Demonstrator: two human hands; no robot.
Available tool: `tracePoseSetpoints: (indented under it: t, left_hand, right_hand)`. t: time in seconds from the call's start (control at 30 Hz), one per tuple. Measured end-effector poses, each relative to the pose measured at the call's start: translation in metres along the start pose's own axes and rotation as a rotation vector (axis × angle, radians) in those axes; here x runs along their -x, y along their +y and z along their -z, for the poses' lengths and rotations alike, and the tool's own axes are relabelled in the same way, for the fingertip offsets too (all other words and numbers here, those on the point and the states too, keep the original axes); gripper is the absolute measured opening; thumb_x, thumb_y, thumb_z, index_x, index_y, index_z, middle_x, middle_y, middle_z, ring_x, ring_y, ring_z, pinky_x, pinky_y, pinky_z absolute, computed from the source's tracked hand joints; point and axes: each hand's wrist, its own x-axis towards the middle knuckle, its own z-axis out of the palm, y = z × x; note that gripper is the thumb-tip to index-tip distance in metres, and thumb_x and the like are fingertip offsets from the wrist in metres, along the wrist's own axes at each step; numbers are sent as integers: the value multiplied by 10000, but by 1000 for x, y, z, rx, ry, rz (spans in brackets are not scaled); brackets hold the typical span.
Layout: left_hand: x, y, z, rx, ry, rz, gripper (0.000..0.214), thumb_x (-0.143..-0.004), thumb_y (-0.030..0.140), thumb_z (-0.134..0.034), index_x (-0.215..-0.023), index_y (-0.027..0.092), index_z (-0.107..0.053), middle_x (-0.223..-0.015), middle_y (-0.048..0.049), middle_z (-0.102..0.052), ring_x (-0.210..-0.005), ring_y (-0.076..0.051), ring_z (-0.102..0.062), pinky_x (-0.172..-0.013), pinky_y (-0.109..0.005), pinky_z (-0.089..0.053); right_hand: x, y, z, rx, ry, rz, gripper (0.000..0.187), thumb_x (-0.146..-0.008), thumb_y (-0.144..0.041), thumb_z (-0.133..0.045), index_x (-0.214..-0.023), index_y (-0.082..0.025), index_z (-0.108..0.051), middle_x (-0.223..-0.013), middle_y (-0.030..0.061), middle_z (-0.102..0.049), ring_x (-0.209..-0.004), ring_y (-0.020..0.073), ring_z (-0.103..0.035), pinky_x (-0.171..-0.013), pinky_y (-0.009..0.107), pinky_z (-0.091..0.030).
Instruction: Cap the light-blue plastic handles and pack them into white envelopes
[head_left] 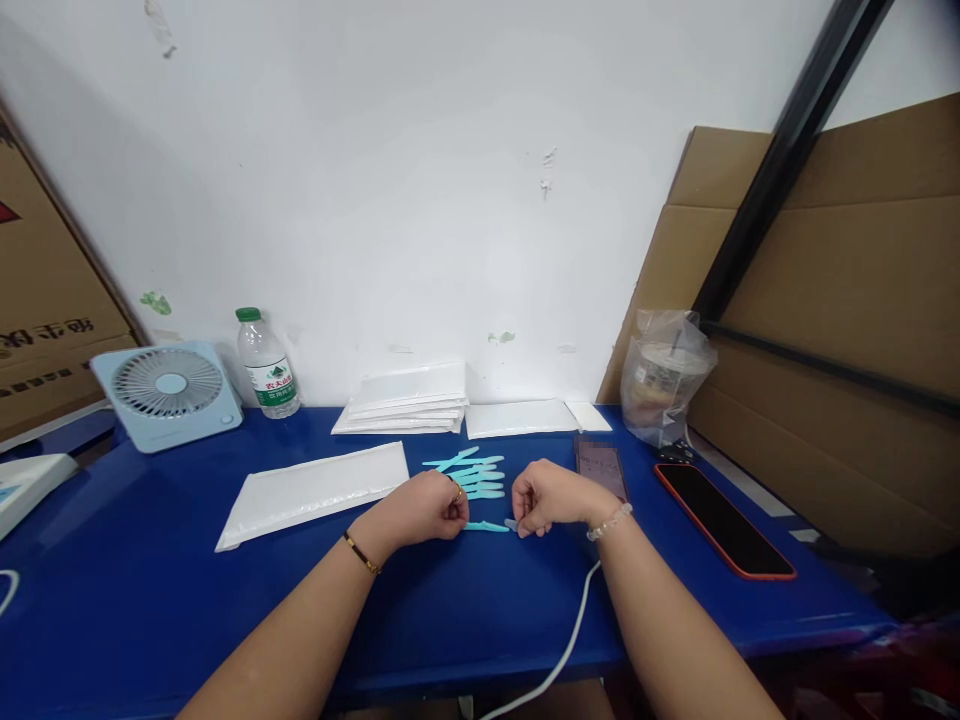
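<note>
My left hand is closed in a pinch on one end of a slim teal stick that looks like an eyebrow razor. It points right, towards my right hand, whose fingers are pinched on a small translucent cap. The cap sits close to the razor's tip; whether they touch I cannot tell. Just beyond my hands, several more teal razors lie side by side on the blue table, with one or two slanting across at the top. My left hand partly hides their left ends.
A white padded envelope lies to the left. More envelopes are stacked by the wall, beside a flat one. Around stand a fan, bottle and bagged cup. A phone and white cable lie right.
</note>
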Motion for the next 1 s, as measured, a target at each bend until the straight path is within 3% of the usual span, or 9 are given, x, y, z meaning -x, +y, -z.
tracePoseSetpoints:
  t: [0.3, 0.4, 0.53, 0.6, 0.67, 0.73, 0.8, 0.93, 1.0]
  left_hand:
    - [-5, 3, -6, -62, -8, -11, 160, -713, 154, -503, -726, 196, -657, -663, 12, -638, -578, -106, -519, -557, -212, -348]
    - [-10, -4, -9, -148, 124, 19, 159, -773, 271, -540, -864, 221, -661, -893, -24, -662, -843, -171, -576, -734, -257, -402]
    - [-16, -23, -11, -233, 393, 243, 887, -571, 611, -681, -1289, 150, -440, -1346, -168, -414, -1265, -345, -305, -1008, -422, -281]
    - [-17, -29, -11, -198, 334, 294, 913, -601, 660, -623, -1303, 114, -416, -1333, -189, -413, -1253, -352, -317, -998, -424, -298]
    - [-17, -28, -11, -162, 244, 237, 707, -697, 582, -577, -1247, 149, -478, -1259, -147, -483, -1190, -311, -393, -958, -387, -345]
    - [-16, -21, -13, -163, 201, 162, 515, -742, 447, -571, -1189, 196, -519, -1193, -101, -521, -1123, -272, -440, -917, -356, -377]
    - [-15, -11, -16, -191, 178, 112, 395, -750, 322, -556, -1128, 210, -541, -1115, -80, -549, -1052, -247, -474, -879, -338, -396]
    - [-14, 6, -22, -266, 166, 59, 233, -772, 170, -465, -985, 170, -560, -966, -83, -580, -931, -221, -522, -850, -329, -405]
    - [-15, 11, -26, -300, 145, 93, 213, -758, 158, -478, -956, 145, -557, -952, -105, -586, -905, -236, -539, -836, -346, -411]
  right_hand:
    - [-7, -12, -10, 27, 58, 100, 139, -619, -257, -710, -676, -142, -655, -566, -2, -632, -529, 130, -619, -490, 192, -473]
    - [-13, -9, -10, 152, 176, 147, 106, -660, -241, -699, -700, -149, -663, -600, -1, -632, -561, 124, -602, -524, 197, -450]
    - [-20, -3, -10, 347, 376, 250, 123, -661, -263, -725, -732, -176, -676, -834, 35, -623, -778, 164, -585, -688, 253, -454]
    - [-22, 1, -10, 382, 465, 273, 352, -610, -292, -767, -935, -203, -665, -1064, 63, -568, -995, 217, -527, -833, 310, -433]
    - [-23, 5, -9, 378, 496, 256, 708, -584, -338, -783, -1231, -238, -514, -1288, 86, -433, -1183, 261, -396, -956, 372, -366]
    - [-23, 8, -9, 385, 461, 231, 884, -603, -377, -766, -1369, -250, -342, -1378, 98, -333, -1250, 278, -312, -1002, 404, -318]
    - [-23, 8, -9, 423, 393, 229, 761, -667, -378, -718, -1338, -233, -390, -1312, 100, -402, -1196, 264, -371, -976, 388, -341]
    - [-21, -2, -17, 602, 332, 245, 249, -767, -224, -585, -1011, -172, -586, -991, 74, -556, -955, 206, -511, -837, 315, -418]
    - [-22, -9, -25, 738, 332, 234, 209, -744, -159, -564, -952, -145, -577, -953, 88, -575, -924, 213, -528, -801, 310, -428]
